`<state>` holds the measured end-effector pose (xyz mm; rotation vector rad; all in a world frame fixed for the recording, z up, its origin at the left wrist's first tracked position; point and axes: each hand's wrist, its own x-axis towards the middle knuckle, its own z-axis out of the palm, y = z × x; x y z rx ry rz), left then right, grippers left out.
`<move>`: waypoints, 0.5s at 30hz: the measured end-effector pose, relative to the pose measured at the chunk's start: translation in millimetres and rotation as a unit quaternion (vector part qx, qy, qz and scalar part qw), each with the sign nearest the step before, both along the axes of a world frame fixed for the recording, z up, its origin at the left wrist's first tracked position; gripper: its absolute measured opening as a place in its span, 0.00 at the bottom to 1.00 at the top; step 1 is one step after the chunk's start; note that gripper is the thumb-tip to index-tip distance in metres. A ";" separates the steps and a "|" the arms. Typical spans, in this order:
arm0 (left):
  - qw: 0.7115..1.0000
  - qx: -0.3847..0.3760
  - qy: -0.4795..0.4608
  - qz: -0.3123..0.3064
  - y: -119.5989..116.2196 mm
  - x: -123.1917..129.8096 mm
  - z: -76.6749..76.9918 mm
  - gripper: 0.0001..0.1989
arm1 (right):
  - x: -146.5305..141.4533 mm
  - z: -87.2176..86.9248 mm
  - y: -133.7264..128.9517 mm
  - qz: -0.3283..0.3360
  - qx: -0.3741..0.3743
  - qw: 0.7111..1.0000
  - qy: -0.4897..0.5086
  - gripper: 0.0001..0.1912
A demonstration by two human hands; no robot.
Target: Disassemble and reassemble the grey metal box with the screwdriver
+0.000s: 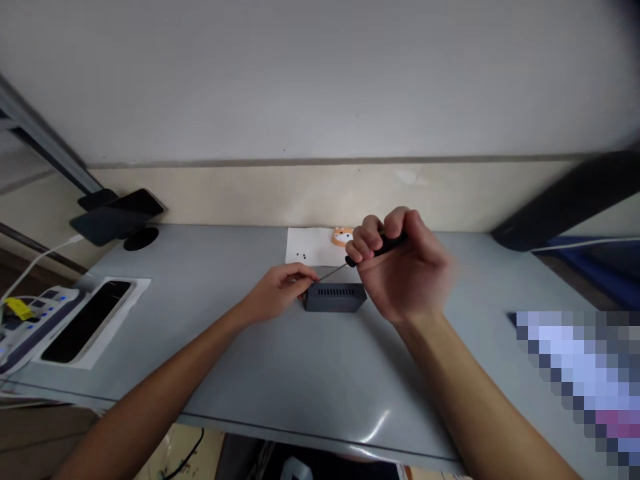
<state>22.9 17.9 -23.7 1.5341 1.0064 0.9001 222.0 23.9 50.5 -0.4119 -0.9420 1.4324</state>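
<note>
A dark grey box [335, 299] with a row of vent slots stands on the grey table. My left hand [280, 290] has its fingers and thumb closed at the box's left end. In my right hand [405, 267], raised above the box's right side, is a screwdriver [387, 245] with a black handle. Its thin shaft slants down to the left, and the tip is by my left fingertips at the box's upper left corner. Behind the box, a white paper [313, 243] carries several tiny dark pieces and an orange and white animal-face item [343, 236].
On the table [225, 380], a phone on a stand [125, 213] is at the back left. Another phone [87, 320] lies beside a power strip [40, 320]. A black cylinder [565, 200] is at the back right, a pixelated item [585, 373] at the right edge.
</note>
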 end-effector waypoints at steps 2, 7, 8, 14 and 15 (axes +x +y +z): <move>1.000 0.004 -0.003 0.000 0.0 -0.2 -1.7 0.09 | 0.1 0.0 0.0 0.006 0.005 1.000 0.008 0.18; 1.000 0.005 -0.003 -0.002 1.2 -0.8 -5.5 0.09 | -1.1 0.2 -1.1 0.009 0.016 1.000 0.002 0.18; 1.000 0.004 -0.001 -0.002 1.4 -0.7 -5.5 0.09 | -1.4 0.3 -1.6 0.005 0.019 1.000 -0.006 0.18; 1.000 0.014 -0.001 -0.006 0.9 -1.1 -6.7 0.10 | -2.5 2.4 -6.3 0.002 0.044 0.997 -0.066 0.15; 1.000 0.018 -0.001 -0.010 0.8 -1.4 -7.6 0.10 | -2.7 3.7 -6.6 0.012 0.049 0.996 -0.071 0.14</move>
